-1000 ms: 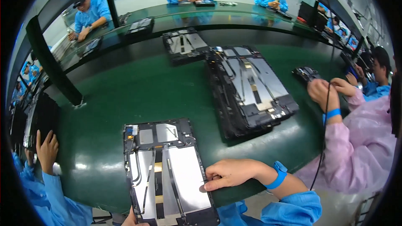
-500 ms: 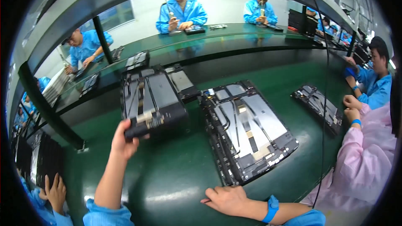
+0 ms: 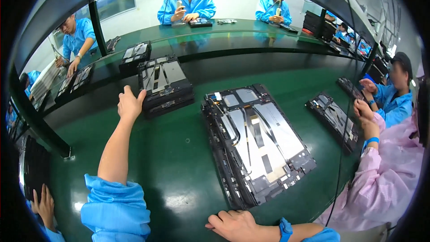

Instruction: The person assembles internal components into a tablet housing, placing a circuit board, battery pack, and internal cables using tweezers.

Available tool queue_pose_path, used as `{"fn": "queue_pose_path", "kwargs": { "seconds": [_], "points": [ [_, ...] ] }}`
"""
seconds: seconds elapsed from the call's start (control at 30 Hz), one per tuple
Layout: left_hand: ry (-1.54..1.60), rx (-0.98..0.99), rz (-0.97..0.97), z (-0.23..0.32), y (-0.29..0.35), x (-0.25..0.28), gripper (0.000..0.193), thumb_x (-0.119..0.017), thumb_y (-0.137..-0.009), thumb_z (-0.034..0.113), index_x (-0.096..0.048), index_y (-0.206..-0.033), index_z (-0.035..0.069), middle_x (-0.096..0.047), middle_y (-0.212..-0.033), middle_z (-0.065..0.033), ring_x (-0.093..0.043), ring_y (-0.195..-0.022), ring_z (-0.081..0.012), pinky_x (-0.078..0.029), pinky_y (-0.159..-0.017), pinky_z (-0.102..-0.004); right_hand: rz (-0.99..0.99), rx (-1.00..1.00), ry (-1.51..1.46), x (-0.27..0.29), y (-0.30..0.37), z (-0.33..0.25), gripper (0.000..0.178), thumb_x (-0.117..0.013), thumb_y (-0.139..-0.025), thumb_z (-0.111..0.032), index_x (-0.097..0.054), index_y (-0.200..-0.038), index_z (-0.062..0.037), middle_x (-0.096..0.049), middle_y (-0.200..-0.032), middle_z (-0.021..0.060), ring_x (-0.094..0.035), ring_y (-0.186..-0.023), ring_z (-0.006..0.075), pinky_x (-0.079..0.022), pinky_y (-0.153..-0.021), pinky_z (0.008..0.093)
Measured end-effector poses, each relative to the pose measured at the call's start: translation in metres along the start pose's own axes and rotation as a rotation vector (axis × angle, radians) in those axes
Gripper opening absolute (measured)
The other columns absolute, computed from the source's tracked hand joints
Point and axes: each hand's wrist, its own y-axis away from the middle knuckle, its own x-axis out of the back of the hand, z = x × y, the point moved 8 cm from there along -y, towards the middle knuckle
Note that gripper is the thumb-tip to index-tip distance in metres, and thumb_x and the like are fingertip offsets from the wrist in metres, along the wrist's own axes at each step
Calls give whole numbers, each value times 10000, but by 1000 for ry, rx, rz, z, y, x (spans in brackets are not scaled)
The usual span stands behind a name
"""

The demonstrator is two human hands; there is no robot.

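A stack of opened tablet housings (image 3: 265, 141), with black frames, silver plates and dark ribbon cables, lies at the middle of the green table. Just in front of its near corner rests my right hand (image 3: 234, 225), a blue band on its wrist. The fingers are curled closed, and what they may hold is too small to make out. My left hand (image 3: 130, 103) reaches to the far left beside a second stack of tablet housings (image 3: 165, 80). Its thumb and fingers are apart with nothing between them, the thumb close to that stack's left edge.
A raised shelf (image 3: 215, 58) crosses the back, with more tablet housings (image 3: 135, 53) by it. A black cable (image 3: 346, 130) hangs at the right. There, a person in pink (image 3: 385, 179) sits near another tablet housing (image 3: 332, 118). A co-worker's hand (image 3: 45, 207) touches a dark stack at left.
My left hand has moved the tablet housing away from me, set it on the far-left stack and let go. My right hand stays near the middle stack, still closed.
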Motion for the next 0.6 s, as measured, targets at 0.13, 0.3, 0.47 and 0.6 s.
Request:
{"fn": "queue_pose_path", "kwargs": {
  "seconds": [0.13, 0.3, 0.47, 0.6],
  "points": [
    [124, -256, 37, 19, 25, 36, 455, -543, -716, 389, -426, -949, 16, -513, -868, -204, -514, -810, -334, -410, -682, -396, 34, 98, 7, 9, -4, -9, 309, -596, -671, -318, -396, -559, -111, -408, -480, -1, -455, -361, 123, -346, -308, 236],
    [613, -516, -469, 99, 155, 48, 276, -595, -691, 253, -507, -749, -2, -516, -589, -120, -517, -541, -207, -412, -512, -313, 356, 100, 54, 80, 1, -8, 235, -599, -649, -240, -418, -558, -121, -370, -512, -5, -420, -384, 116, -337, -352, 235],
    [1023, -307, -839, 99, 264, 56, 722, -595, -716, 327, -219, -1187, -72, -349, -1096, -198, -454, -875, -208, -449, -580, -265, 696, -357, 262, 156, 12, 64, 212, -597, -678, -212, -524, -807, -60, -514, -774, 82, -529, -641, 248, -425, -507, 335],
    [924, -351, -798, 111, 280, 44, 732, -543, -746, 353, -197, -1169, -133, -305, -1097, -199, -387, -933, -234, -402, -721, -297, 333, -795, -18, 135, 33, 171, 406, -487, -746, -379, -525, -918, -14, -573, -805, 167, -549, -752, 310, -435, -651, 363]
  ]
}}
